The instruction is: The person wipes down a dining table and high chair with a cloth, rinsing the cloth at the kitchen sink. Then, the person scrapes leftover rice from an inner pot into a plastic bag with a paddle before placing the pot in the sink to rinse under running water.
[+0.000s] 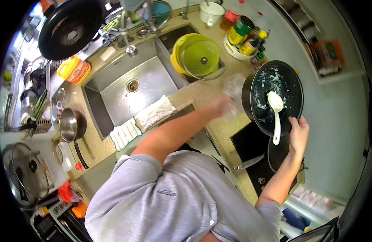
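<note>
My right hand (pixel 299 131) grips the near rim of a deep black pot (pixel 247 97), which is tilted so its inside shows. White, paste-like residue is smeared over the pot's inner surface. Inside lies a white spoon (pixel 276 125), its bowl heaped with a white substance and its handle pointing towards me. To the left of the pot, my left hand (pixel 221 105) is closed on a clear plastic bag (pixel 234 90); hand and bag are both blurred, and the fingertips are hidden.
A steel sink (pixel 125 94) with a folded cloth (pixel 155 113) on its edge is at left. Beyond my left hand stand a yellow-green colander (pixel 182 44) and a bowl of bottles (pixel 238 50). A knife (pixel 250 162) lies by the black cooktop (pixel 244 141). A saucepan (pixel 72 125) sits far left.
</note>
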{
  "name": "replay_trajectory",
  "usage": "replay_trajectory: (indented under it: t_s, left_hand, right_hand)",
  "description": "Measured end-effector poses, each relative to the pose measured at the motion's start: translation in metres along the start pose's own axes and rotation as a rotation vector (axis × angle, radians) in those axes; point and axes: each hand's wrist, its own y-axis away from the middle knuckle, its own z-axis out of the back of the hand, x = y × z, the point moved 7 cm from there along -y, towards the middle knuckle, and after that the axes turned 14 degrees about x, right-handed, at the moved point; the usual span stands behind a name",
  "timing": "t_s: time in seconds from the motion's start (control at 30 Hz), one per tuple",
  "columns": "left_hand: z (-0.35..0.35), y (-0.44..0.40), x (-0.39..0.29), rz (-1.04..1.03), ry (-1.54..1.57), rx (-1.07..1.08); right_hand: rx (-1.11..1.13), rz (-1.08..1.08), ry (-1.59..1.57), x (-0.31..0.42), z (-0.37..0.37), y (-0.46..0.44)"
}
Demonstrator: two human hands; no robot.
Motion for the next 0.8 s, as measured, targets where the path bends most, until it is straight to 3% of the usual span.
replay_trajectory:
  t_s: [0.1, 0.2, 0.27, 0.3, 0.37, 0.43, 0.47, 0.53, 0.6, 0.67, 0.7, 0.8]
  left_hand:
    - [-0.02, -0.015, 0.002, -0.486, -1.019, 0.078]
    - [-0.03, 0.018, 0.02, -0.533, -0.882, 0.145]
    - [-0.027, 0.063, -0.006, -0.432, -1.019, 0.003]
    - [-0.02, 0.103, -0.041, -0.303, -1.207, -0.196]
    - [0.002, 0.128, -0.05, -0.407, -1.218, -0.231]
    - [0.01, 0.152, -0.051, -0.489, -1.101, 0.129]
    - [0.022, 0.167, -0.052, -0.487, -1.091, 0.107]
    - [0.045, 0.192, -0.041, -0.273, -0.816, 0.319]
    - [0.079, 0.232, -0.047, 0.047, -0.441, 0.288]
    - [0.123, 0.279, -0.047, -0.112, -0.526, -0.08]
    - [0.145, 0.305, -0.046, -0.135, -0.741, -0.289]
    - [0.201, 0.397, -0.025, -0.125, -0.575, -0.89]
  right_hand:
    - [0.196, 0.053, 0.024, 0.055, -0.072, -0.024]
    - [0.475, -0.03, 0.197, 0.076, -0.188, -0.056]
    - [0.678, -0.111, 0.317, 0.073, -0.28, -0.076]
    - [0.798, -0.155, 0.24, 0.067, -0.329, -0.078]
    - [0.989, -0.145, 0.235, 0.021, -0.426, -0.099]
    - [0.998, -0.212, 0.21, -0.011, -0.503, -0.105]
    - [1.006, -0.237, 0.266, -0.031, -0.536, -0.111]
    - [0.982, -0.269, 0.307, -0.087, -0.599, -0.134]
    - [0.901, -0.336, 0.308, -0.122, -0.634, -0.147]
    - [0.848, -0.323, 0.333, -0.166, -0.656, -0.171]
    - [0.787, -0.301, 0.35, -0.178, -0.664, -0.186]
    - [0.714, -0.404, 0.227, -0.194, -0.666, -0.2]
